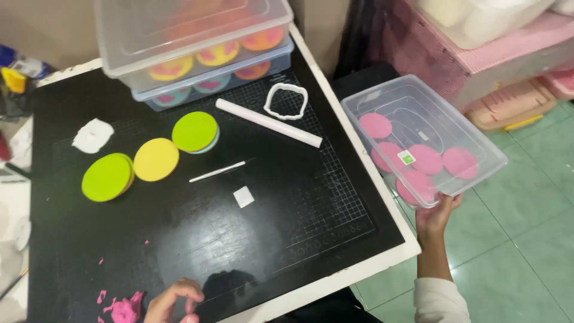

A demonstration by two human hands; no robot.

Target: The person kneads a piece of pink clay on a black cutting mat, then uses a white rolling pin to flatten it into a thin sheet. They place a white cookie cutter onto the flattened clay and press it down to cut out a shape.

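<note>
The right hand [438, 214] grips the near rim of a clear rectangular plastic box [478, 143] from below, fingers curled over the edge, holding it just off the right edge of the bench [382, 263]. Five flat pink clay discs [426, 159] lie inside the box. The left hand [174, 302] sits at the bench's near edge, fingers curled loosely together, just beside a lump of pink clay [125, 310]; whether it pinches anything cannot be told. On the black cutting mat [311, 197], toward the far left, lie two lime-green discs [107, 177] and a yellow disc [156, 159]. Near the far edge rest a white rolling pin [269, 122], a white scalloped cutter [286, 101] and two stacked clear lidded boxes [197, 48] of coloured discs.
</note>
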